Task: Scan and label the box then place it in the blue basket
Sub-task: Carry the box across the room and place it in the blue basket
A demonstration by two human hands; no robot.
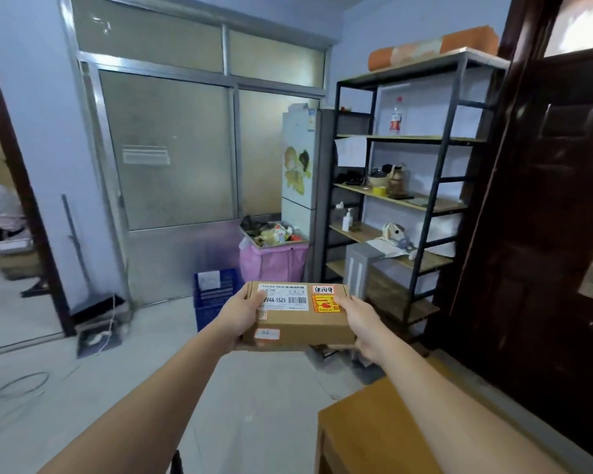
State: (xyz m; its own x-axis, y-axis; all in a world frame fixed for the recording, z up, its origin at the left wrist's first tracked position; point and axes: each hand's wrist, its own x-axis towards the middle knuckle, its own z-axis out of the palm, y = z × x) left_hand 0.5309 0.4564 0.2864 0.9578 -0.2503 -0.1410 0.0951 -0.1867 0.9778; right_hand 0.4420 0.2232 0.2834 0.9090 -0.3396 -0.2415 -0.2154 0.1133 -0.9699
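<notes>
A small brown cardboard box (pixel 302 325) is held out in front of me at mid-frame, above the floor. It carries a white barcode label and orange-red stickers on top, and a small sticker on its front face. My left hand (pixel 242 314) grips its left end with the thumb on the white label. My right hand (pixel 360 325) grips its right end. The blue basket (pixel 213 295) stands on the floor behind the box, by the metal door, partly hidden by the box and my left hand.
A pink bin (pixel 274 261) full of rubbish stands beside the blue basket, next to a white fridge (pixel 300 172). A black metal shelf rack (pixel 411 186) fills the right. A wooden table corner (pixel 367 425) is at lower right. Cables (pixel 11 388) lie on the floor at left.
</notes>
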